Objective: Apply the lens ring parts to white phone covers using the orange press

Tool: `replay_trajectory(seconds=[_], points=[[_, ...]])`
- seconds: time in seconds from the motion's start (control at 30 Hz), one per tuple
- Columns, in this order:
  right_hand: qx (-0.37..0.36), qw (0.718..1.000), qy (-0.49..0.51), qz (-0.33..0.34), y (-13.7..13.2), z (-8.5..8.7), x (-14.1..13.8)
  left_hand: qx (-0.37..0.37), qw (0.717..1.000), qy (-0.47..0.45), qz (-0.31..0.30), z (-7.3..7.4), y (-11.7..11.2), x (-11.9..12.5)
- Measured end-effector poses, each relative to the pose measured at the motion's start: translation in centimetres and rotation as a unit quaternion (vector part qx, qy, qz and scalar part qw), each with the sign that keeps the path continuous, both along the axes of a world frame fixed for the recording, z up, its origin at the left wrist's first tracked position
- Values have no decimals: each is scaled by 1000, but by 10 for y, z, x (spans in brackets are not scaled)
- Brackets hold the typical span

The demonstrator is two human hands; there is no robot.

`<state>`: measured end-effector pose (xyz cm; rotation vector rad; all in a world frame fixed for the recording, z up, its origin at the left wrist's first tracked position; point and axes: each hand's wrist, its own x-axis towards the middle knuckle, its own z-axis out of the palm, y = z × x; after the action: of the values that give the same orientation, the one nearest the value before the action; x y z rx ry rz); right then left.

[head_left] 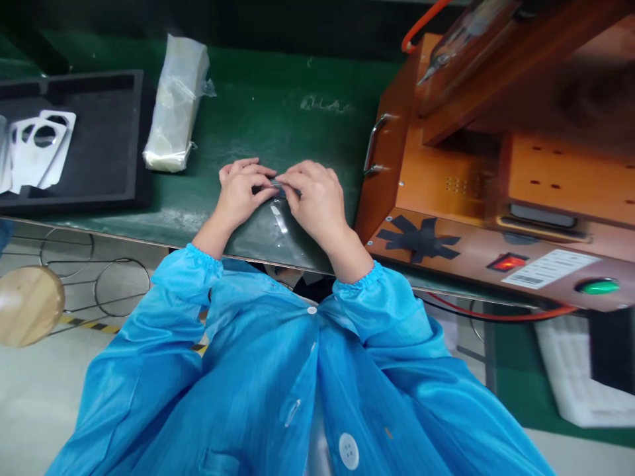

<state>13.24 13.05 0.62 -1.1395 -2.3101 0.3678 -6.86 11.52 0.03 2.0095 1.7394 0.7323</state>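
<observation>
My left hand [243, 192] and my right hand [317, 198] meet over the green table [278, 112] near its front edge. Both are closed in a pinch on a clear plastic bag [275, 228] that lies flat under them. A small dark part [280, 190] sits between the fingertips at the bag's top edge; its shape is mostly hidden by the fingers. Blue sleeves cover both forearms.
An orange machine [496, 192] with a red lit switch [507, 262] and green button [598, 287] stands at the right. A black foam tray [104, 145] holding white flat cut-out parts [40, 149] lies at the left, beside a stack of clear bags [176, 106]. A wooden stool [27, 304] stands below left.
</observation>
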Motion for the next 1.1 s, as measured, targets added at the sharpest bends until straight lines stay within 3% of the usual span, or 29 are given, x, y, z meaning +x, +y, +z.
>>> replay_trajectory(seconds=[0.27, 0.37, 0.8, 0.93, 1.1], points=[[-61, 998, 20, 11, -2, 10, -3, 39, 999, -5, 33, 3, -8, 2], [-54, 998, 24, 10, -8, 11, -5, 43, 998, 3, 37, 5, -9, 2], [91, 994, 29, -45, -22, 6, 0, 44, 997, 59, -10, -3, -11, 3], [174, 982, 26, -74, -39, 22, 12, 22, 989, 113, -95, 3, -10, 5], [236, 962, 128, -46, -77, 48, 32, -92, 971, 176, -136, 20, 32, 15]])
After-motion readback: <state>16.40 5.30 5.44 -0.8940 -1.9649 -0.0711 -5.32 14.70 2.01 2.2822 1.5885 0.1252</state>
